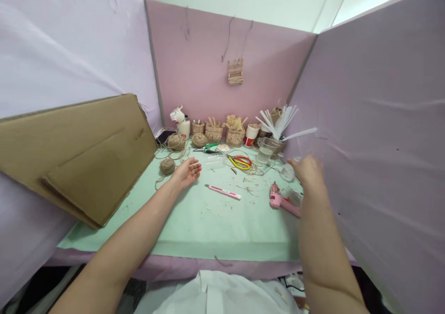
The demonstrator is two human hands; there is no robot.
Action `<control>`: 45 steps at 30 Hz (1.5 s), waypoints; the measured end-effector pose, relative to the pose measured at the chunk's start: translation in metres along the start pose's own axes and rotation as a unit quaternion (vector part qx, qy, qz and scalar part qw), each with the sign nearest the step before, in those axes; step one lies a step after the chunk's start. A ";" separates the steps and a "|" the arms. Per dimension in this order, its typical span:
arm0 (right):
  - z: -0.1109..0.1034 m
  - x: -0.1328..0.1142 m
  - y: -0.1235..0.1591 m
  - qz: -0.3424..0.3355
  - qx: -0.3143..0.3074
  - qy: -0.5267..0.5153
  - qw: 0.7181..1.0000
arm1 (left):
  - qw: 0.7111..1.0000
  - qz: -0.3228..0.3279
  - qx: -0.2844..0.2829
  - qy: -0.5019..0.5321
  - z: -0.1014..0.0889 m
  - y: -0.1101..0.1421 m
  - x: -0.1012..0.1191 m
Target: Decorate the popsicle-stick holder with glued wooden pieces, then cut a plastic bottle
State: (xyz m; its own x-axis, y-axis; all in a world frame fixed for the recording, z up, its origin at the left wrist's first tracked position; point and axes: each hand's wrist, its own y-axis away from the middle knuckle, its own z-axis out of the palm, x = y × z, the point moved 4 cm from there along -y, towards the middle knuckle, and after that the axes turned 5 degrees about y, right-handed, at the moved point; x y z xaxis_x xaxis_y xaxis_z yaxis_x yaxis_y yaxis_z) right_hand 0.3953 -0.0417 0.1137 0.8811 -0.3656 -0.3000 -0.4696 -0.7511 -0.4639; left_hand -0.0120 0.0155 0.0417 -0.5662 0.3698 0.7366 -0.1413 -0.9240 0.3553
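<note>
My left hand (187,172) lies over the table with the palm turned up and its fingers loosely apart, holding nothing. It is close to a ball of twine (167,166) on its left and a clear plastic piece (213,161) on its right. A pink utility knife (223,192) rests on the table beyond its fingertips. At the right side, my right hand (308,171) is smeared by motion, its fingers mostly hidden. Beside its thumb is a round clear plastic piece (287,172); contact is unclear. A pink hot glue gun (280,200) lies below that hand.
Cardboard sheets (104,161) lean at the left. Yellow-handled pliers (239,164), red-handled scissors (243,159) and green-handled pliers (208,148) lie mid-table. Behind stand woven baskets (214,132), a paper cup (251,135), a clear measuring cup (266,150) and white glue sticks (278,123). Partition walls enclose the table.
</note>
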 end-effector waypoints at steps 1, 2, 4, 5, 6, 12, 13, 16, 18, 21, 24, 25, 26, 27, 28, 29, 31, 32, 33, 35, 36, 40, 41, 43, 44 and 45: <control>0.000 -0.020 0.004 -0.024 0.005 0.008 1.000 | 1.000 0.004 0.002 0.002 -0.001 -0.001 0.000; 0.003 -0.048 0.010 -0.095 0.007 -0.008 0.995 | 1.000 0.009 0.002 0.002 -0.001 -0.002 -0.001; 0.020 -0.110 0.024 -0.240 -0.027 -0.052 0.969 | 1.000 0.016 -0.002 -0.003 -0.001 -0.002 -0.002; 0.032 -0.140 0.033 -0.302 -0.055 -0.069 0.949 | 1.000 0.019 -0.003 -0.006 -0.001 -0.002 -0.003; 0.045 -0.168 0.041 -0.353 -0.084 -0.079 0.928 | 1.000 0.021 -0.003 -0.010 -0.001 -0.002 -0.003; 0.111 -0.242 0.056 -0.382 -0.188 -0.047 0.904 | 0.999 0.032 0.005 -0.028 -0.002 -0.002 -0.003; 0.113 -0.242 0.054 -0.373 -0.186 -0.052 0.907 | 0.999 0.033 0.007 -0.031 -0.001 -0.002 -0.003; 0.104 -0.234 0.052 -0.341 -0.176 -0.072 0.921 | 0.998 0.048 0.013 -0.038 0.000 0.001 -0.001; 0.091 -0.224 0.059 -0.302 -0.195 -0.158 0.920 | 0.994 0.091 -0.009 -0.058 0.004 0.005 0.002; 0.076 -0.212 0.084 -0.226 -0.293 -0.401 0.838 | 0.980 0.153 -0.076 -0.102 0.014 0.012 0.003; 0.068 -0.208 0.114 -0.179 -0.361 -0.540 0.739 | 0.971 0.146 -0.141 -0.128 0.021 0.017 -0.003; 0.067 -0.208 0.121 -0.171 -0.365 -0.553 0.729 | 0.968 0.140 -0.160 -0.132 0.023 0.018 -0.006; 0.066 -0.209 0.126 -0.167 -0.363 -0.554 0.731 | 0.966 0.136 -0.175 -0.135 0.025 0.018 -0.008; 0.065 -0.209 0.130 -0.167 -0.355 -0.547 0.739 | 0.963 0.133 -0.189 -0.137 0.026 0.019 -0.010; 0.064 -0.210 0.132 -0.169 -0.343 -0.535 0.753 | 0.961 0.131 -0.200 -0.139 0.027 0.019 -0.012; 0.063 -0.210 0.133 -0.174 -0.331 -0.522 0.767 | 0.959 0.129 -0.207 -0.141 0.027 0.019 -0.013; 0.061 -0.210 0.134 -0.181 -0.310 -0.502 0.787 | 0.957 0.128 -0.216 -0.144 0.028 0.019 -0.015; 0.060 -0.210 0.135 -0.184 -0.302 -0.497 0.793 | 0.957 0.130 -0.218 -0.143 0.028 0.020 -0.015; 0.060 -0.210 0.135 -0.188 -0.297 -0.493 0.796 | 0.957 0.131 -0.216 -0.141 0.028 0.020 -0.014; 0.061 -0.209 0.136 -0.202 -0.291 -0.491 0.796 | 0.960 0.133 -0.205 -0.136 0.028 0.021 -0.013; 0.062 -0.208 0.135 -0.208 -0.286 -0.490 0.797 | 0.961 0.137 -0.198 -0.134 0.028 0.021 -0.011; 0.070 -0.196 0.118 -0.186 -0.219 -0.461 0.840 | 0.967 0.168 -0.155 -0.114 0.025 0.020 -0.001; 0.071 -0.189 0.110 -0.171 -0.187 -0.443 0.860 | 0.969 0.176 -0.140 -0.103 0.023 0.019 0.002; 0.072 -0.172 0.094 -0.141 -0.126 -0.375 0.908 | 0.973 0.187 -0.109 -0.079 0.019 0.015 0.008; 0.073 -0.163 0.086 -0.126 -0.105 -0.322 0.932 | 0.974 0.193 -0.095 -0.071 0.017 0.013 0.010; 0.073 -0.154 0.078 -0.113 -0.094 -0.266 0.953 | 0.974 0.199 -0.083 -0.064 0.015 0.011 0.012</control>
State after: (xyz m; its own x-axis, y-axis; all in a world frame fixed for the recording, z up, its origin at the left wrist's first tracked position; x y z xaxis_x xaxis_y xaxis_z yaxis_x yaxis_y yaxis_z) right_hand 0.2183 -0.0037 0.0626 0.7820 0.1100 -0.6135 -0.2089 -0.8811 -0.4243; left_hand -0.0085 0.0114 0.0627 -0.4979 -0.0211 0.8670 -0.0679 -0.9957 -0.0633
